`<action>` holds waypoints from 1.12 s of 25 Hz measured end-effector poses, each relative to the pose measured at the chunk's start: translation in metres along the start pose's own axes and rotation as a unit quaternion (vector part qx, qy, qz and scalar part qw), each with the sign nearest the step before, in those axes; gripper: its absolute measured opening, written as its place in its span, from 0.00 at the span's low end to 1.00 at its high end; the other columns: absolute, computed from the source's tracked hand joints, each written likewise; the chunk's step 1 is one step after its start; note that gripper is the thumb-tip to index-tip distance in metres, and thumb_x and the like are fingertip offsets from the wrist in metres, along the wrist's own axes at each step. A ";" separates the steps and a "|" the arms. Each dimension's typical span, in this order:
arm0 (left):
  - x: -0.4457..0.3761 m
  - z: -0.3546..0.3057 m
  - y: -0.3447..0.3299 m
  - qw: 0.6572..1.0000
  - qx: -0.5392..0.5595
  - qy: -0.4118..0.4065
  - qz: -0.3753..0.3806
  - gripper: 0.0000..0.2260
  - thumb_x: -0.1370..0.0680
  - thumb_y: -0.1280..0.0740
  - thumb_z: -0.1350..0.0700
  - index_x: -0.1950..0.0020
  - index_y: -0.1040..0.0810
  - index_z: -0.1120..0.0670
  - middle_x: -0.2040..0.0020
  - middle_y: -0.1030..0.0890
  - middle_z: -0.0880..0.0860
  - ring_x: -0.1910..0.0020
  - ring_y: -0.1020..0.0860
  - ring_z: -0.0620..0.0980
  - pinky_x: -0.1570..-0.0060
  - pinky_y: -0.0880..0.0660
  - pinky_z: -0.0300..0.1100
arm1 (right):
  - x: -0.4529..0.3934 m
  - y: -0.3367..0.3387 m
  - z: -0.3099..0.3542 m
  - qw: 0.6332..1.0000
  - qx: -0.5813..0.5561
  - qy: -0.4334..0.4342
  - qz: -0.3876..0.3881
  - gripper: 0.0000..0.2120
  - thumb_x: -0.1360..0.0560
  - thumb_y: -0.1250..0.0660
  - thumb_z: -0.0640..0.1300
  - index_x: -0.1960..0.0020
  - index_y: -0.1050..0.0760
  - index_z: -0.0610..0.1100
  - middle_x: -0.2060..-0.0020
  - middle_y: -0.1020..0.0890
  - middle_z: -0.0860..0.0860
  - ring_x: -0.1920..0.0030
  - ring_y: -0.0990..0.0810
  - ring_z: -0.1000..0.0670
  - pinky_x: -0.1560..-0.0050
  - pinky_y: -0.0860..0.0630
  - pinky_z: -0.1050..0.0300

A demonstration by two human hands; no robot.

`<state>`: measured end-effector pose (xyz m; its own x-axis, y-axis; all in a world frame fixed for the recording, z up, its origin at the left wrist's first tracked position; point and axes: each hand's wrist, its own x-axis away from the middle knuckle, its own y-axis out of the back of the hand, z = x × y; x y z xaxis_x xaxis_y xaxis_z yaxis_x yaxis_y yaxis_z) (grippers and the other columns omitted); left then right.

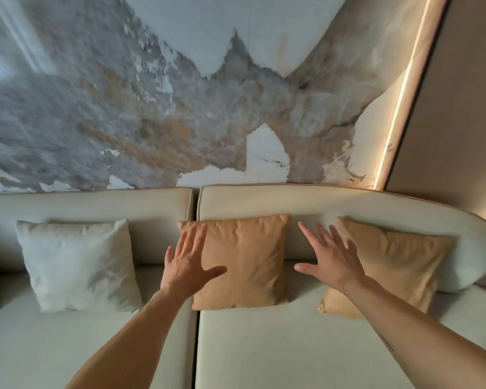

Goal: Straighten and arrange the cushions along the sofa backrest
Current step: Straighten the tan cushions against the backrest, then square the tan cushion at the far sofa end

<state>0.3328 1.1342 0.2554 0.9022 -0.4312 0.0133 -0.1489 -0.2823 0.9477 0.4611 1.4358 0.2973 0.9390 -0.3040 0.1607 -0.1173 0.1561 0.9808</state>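
Our left hand (186, 265) and right hand (329, 258) were spread flat, grip apart, holding nothing. The middle tan cushion (246, 262) looked soft and light; we judged its side edges best to take.

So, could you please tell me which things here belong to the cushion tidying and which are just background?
Job: white cushion, middle tan cushion, right tan cushion, sofa backrest, left hand, right hand.
Background: marble wall, light strip.
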 end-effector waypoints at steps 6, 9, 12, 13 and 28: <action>0.041 -0.096 0.030 0.999 -0.015 -0.015 -0.025 0.49 0.32 0.39 0.25 0.24 0.67 0.39 0.20 0.61 0.46 0.21 0.60 0.50 0.24 0.54 0.60 | 0.070 0.063 -0.102 0.998 0.039 0.005 -0.054 0.45 0.29 0.38 0.69 0.24 0.65 0.65 0.20 0.55 0.52 0.21 0.56 0.42 0.28 0.45 0.36; 0.054 -0.165 0.030 0.999 -0.005 -0.025 -0.034 0.49 0.31 0.38 0.27 0.23 0.66 0.39 0.20 0.62 0.46 0.21 0.59 0.51 0.24 0.55 0.60 | 0.105 0.084 -0.168 0.997 0.044 -0.018 -0.066 0.45 0.29 0.39 0.70 0.25 0.65 0.65 0.20 0.56 0.52 0.21 0.55 0.42 0.27 0.48 0.35; 0.067 -0.243 0.019 0.999 0.017 -0.035 -0.034 0.48 0.31 0.36 0.28 0.24 0.66 0.38 0.20 0.61 0.45 0.21 0.59 0.51 0.25 0.54 0.61 | 0.141 0.102 -0.243 0.996 0.035 -0.035 -0.072 0.45 0.29 0.39 0.70 0.24 0.64 0.63 0.20 0.57 0.51 0.21 0.56 0.41 0.26 0.49 0.34; 0.071 -0.266 0.014 0.999 0.022 -0.034 -0.033 0.48 0.31 0.36 0.28 0.24 0.65 0.38 0.20 0.61 0.45 0.21 0.58 0.50 0.25 0.53 0.60 | 0.151 0.106 -0.266 0.996 0.034 -0.039 -0.073 0.45 0.29 0.40 0.71 0.23 0.64 0.63 0.20 0.57 0.51 0.21 0.56 0.41 0.26 0.50 0.34; 0.036 -0.379 -0.062 0.998 0.022 -0.051 0.012 0.51 0.35 0.34 0.27 0.22 0.60 0.40 0.19 0.53 0.47 0.21 0.52 0.49 0.26 0.46 0.54 | 0.187 0.073 -0.441 0.994 0.020 -0.103 -0.036 0.46 0.32 0.44 0.75 0.24 0.65 0.62 0.20 0.51 0.50 0.22 0.46 0.41 0.30 0.39 0.34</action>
<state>0.5279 1.4615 0.3177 0.8524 -0.5229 0.0010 -0.1894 -0.3069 0.9327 0.7708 1.8044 0.3505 0.8593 -0.5003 0.1060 -0.0691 0.0918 0.9934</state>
